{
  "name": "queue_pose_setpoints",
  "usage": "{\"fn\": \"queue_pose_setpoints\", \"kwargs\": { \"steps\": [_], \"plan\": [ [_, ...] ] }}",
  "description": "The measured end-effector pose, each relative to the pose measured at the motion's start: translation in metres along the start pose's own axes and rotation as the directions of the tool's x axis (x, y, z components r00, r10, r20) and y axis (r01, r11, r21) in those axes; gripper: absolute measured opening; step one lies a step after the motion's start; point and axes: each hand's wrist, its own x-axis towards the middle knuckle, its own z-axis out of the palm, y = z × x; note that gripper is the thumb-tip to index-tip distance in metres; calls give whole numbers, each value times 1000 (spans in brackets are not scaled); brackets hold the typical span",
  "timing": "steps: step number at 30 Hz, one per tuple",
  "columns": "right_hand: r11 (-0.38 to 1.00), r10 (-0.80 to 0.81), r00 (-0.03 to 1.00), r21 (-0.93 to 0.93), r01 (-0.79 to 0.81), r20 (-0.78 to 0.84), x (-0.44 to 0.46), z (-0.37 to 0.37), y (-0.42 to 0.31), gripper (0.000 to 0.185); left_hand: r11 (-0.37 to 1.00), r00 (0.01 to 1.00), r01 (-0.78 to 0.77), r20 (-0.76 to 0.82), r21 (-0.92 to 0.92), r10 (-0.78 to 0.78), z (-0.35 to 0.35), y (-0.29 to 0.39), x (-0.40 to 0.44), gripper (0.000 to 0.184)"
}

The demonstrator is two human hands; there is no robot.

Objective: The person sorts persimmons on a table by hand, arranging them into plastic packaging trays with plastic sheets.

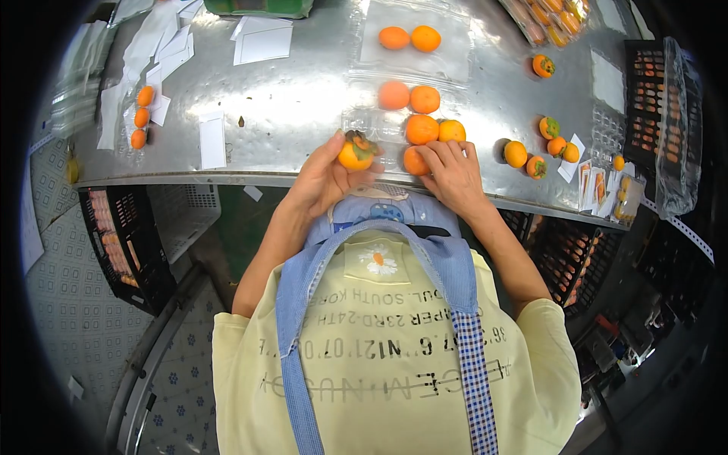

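Observation:
My left hand (322,171) is closed around an orange persimmon (353,157), its green-brown calyx turned up, just above the table's near edge. With the fingers of my right hand (453,173) I grip another persimmon (415,161) beside it. Just beyond are two persimmons (422,129) side by side, at a clear plastic tray (362,121). Farther back, a second pair of persimmons (425,99) and a third pair (394,38) lie on clear plastic. The tray edges are hard to make out in the glare.
Several loose persimmons (516,154) lie to the right, near printed cards (591,186) and a filled clear pack (628,199). Three more fruits (142,117) and white paper slips (213,140) are on the left. Black crates (125,246) stand below the metal table (288,98).

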Motion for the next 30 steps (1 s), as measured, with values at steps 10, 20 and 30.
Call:
{"fn": "queue_pose_setpoints", "kwargs": {
  "steps": [10, 20, 30],
  "plan": [
    [999, 15, 1000, 32, -14, -13, -3, 6, 3, 54, 998, 997, -35, -64, 44, 37, -5, -3, 1, 39],
    [994, 48, 998, 100, -45, -30, -2, 5, 3, 49, 999, 994, 27, -110, 39, -23, -10, -5, 3, 28],
    [837, 284, 913, 389, -385, 291, 13, -31, -1, 42, 967, 995, 42, -103, 252, -16, -6, -4, 8, 30]
  ]
}}
